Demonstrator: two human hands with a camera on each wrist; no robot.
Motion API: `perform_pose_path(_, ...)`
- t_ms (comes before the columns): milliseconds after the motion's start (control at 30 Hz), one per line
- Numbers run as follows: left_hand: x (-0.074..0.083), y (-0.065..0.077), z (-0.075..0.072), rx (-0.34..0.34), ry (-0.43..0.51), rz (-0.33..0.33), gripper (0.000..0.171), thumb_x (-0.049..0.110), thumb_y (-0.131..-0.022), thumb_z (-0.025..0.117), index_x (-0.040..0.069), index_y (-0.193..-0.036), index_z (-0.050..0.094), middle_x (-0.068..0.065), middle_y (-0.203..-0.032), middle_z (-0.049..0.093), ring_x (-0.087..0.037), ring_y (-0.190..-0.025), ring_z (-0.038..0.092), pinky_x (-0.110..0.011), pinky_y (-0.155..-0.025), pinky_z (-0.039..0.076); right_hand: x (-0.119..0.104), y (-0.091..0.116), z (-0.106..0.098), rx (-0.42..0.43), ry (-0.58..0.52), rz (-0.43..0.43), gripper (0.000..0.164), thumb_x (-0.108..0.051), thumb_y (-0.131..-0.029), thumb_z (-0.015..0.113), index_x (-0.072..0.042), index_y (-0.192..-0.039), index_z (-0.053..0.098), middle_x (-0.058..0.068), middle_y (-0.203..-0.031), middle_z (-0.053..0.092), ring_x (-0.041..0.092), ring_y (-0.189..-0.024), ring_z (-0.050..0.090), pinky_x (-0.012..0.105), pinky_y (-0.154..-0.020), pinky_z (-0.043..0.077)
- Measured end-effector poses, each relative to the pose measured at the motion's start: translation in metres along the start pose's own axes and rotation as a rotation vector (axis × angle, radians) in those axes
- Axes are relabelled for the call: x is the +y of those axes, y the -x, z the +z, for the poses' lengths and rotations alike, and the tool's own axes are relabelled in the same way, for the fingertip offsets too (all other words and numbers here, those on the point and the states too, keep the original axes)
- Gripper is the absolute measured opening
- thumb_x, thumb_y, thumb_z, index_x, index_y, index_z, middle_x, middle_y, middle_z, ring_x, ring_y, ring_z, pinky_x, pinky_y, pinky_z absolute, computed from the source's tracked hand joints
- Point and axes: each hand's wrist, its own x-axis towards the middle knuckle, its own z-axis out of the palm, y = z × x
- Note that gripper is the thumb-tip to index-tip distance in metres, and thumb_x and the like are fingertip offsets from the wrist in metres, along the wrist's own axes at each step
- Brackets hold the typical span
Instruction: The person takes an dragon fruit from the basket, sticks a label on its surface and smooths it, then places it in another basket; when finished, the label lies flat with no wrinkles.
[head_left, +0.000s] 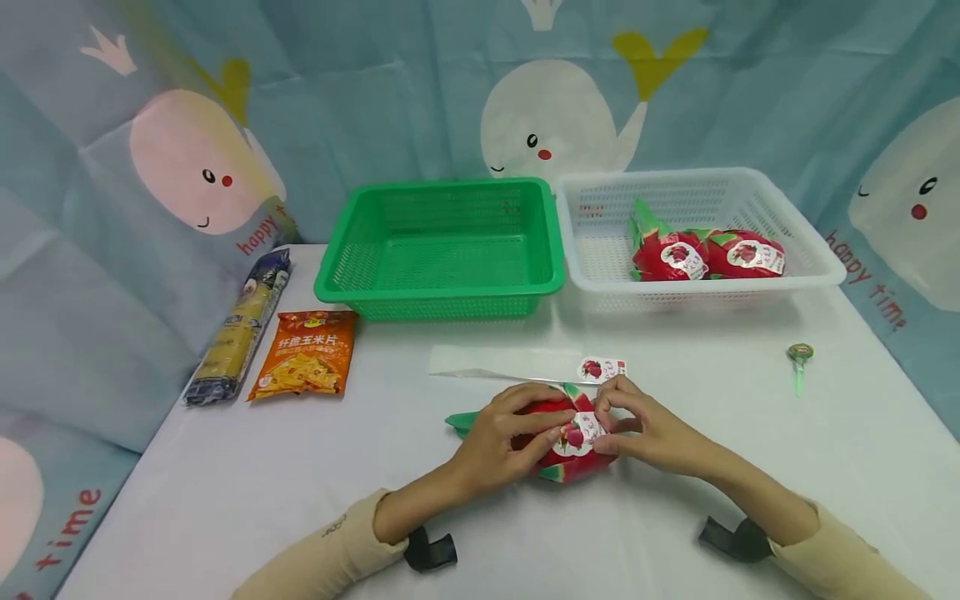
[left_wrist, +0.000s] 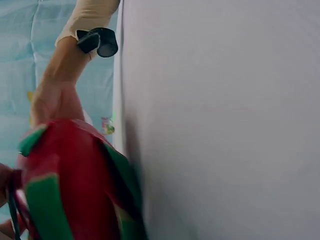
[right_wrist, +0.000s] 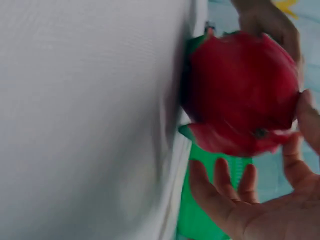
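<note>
A red dragon fruit (head_left: pixel 567 477) with green-tipped scales lies on the white table, bearing a white cloud-shaped sticker (head_left: pixel 576 436) printed with fruit. My left hand (head_left: pixel 498 433) holds it from the left, with curled fingers over its top and fingertips at the sticker's edge. From the right, my right hand (head_left: pixel 652 429) touches the sticker's end with thumb and index finger. Its other fingers stay loosely bent, apart from the fruit, in the right wrist view. Just behind lies a clear strip (head_left: pixel 510 362) with another sticker (head_left: pixel 602 369) at its right end.
Behind stand a green basket (head_left: pixel 442 304) and a white basket (head_left: pixel 697 292) holding two labelled dragon fruits (head_left: pixel 678 257). At left lie an orange snack bag (head_left: pixel 306 354) and a long yellow-and-blue packet (head_left: pixel 238 329). A lollipop (head_left: pixel 800 354) lies at right.
</note>
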Motion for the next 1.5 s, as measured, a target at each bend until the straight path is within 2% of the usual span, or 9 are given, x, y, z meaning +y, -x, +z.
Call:
perform_pose_path(233,0.009,-0.001,0.001,-0.009,0.022,-0.065,0.022,0.013,-0.082,0.062,0.017,-0.100,0.073,0.002,-0.113,0.062,-0.011,-0.112,0.051,-0.034,-0.096,0.042,0.008,0.013,-0.005,-0.050,-0.007,0.064,0.013,-0.015,-0.088,0.060,-0.013,-0.086,0.048,0.003,-0.092,0.041,0.007,-0.093,0.045,0.025,-0.076,0.050)
perform_pose_path(367,0.011,-0.002,0.001,-0.032,0.112,-0.159,0.022,0.011,-0.082,0.062,0.017,-0.100,0.073,0.004,-0.113,0.062,-0.009,-0.112,0.050,-0.035,-0.098,0.040,0.007,0.012,-0.003,0.124,0.085,0.057,0.010,-0.012,-0.089,0.059,-0.016,-0.084,0.051,0.000,-0.090,0.045,0.005,-0.089,0.049,0.024,-0.076,0.051)
perform_pose_path(500,0.010,-0.004,0.001,-0.039,0.191,-0.208,0.023,0.009,-0.082,0.060,0.015,-0.100,0.073,0.003,-0.112,0.063,-0.011,-0.112,0.049,-0.034,-0.097,0.040,0.000,0.007,0.002,0.286,0.167,-0.011,0.011,-0.007,-0.087,0.061,-0.016,-0.088,0.055,-0.004,-0.092,0.048,0.004,-0.091,0.050,0.023,-0.078,0.052)
perform_pose_path(600,0.009,-0.006,0.000,-0.045,0.288,-0.264,0.025,0.007,-0.084,0.058,0.013,-0.104,0.071,0.001,-0.112,0.064,-0.013,-0.112,0.051,-0.030,-0.095,0.043,-0.006,0.004,0.007,0.284,0.208,-0.097,0.022,-0.007,-0.084,0.065,-0.013,-0.102,0.054,-0.004,-0.104,0.047,0.005,-0.101,0.048,0.028,-0.081,0.053)
perform_pose_path(700,0.003,-0.008,-0.007,-0.026,0.457,-0.374,0.028,0.005,-0.087,0.055,0.008,-0.112,0.065,-0.006,-0.114,0.063,-0.019,-0.111,0.054,-0.029,-0.092,0.048,-0.012,0.000,0.012,0.199,0.242,-0.165,0.048,-0.017,-0.081,0.071,-0.013,-0.123,0.047,-0.003,-0.120,0.043,0.006,-0.112,0.043,0.034,-0.086,0.052)
perform_pose_path(867,-0.019,-0.018,-0.027,0.135,0.708,-0.611,0.034,0.009,-0.093,0.048,0.002,-0.125,0.052,-0.020,-0.120,0.059,-0.027,-0.116,0.054,-0.032,-0.098,0.045,-0.020,-0.007,0.019,0.083,0.365,-0.191,0.077,-0.039,-0.077,0.072,-0.020,-0.141,0.033,-0.004,-0.138,0.037,0.011,-0.123,0.037,0.041,-0.092,0.048)
perform_pose_path(1067,-0.052,-0.027,-0.054,0.357,0.965,-0.841,0.044,0.018,-0.099,0.039,0.001,-0.139,0.031,-0.020,-0.132,0.051,-0.024,-0.123,0.050,-0.035,-0.105,0.038,-0.025,-0.016,0.021,-0.020,0.502,-0.260,0.074,-0.048,-0.079,0.067,-0.025,-0.141,0.036,-0.002,-0.142,0.034,0.013,-0.121,0.040,0.037,-0.088,0.051)
perform_pose_path(1233,-0.072,-0.030,-0.069,0.424,1.048,-0.842,0.050,0.029,-0.101,0.035,0.002,-0.142,0.022,-0.020,-0.136,0.046,-0.026,-0.126,0.047,-0.036,-0.106,0.036,-0.030,-0.024,0.019,-0.068,0.555,-0.304,0.063,-0.050,-0.081,0.064,-0.026,-0.136,0.045,0.000,-0.140,0.040,0.013,-0.117,0.045,0.035,-0.085,0.051)
perform_pose_path(1500,-0.093,-0.038,-0.074,0.530,1.020,-0.830,0.036,0.029,-0.101,0.030,-0.002,-0.120,0.034,-0.027,-0.130,0.048,-0.022,-0.113,0.058,-0.034,-0.101,0.042,-0.042,-0.032,0.020,-0.074,0.648,-0.234,0.055,-0.054,-0.079,0.063,-0.028,-0.127,0.056,0.000,-0.131,0.051,0.013,-0.108,0.055,0.031,-0.077,0.053)
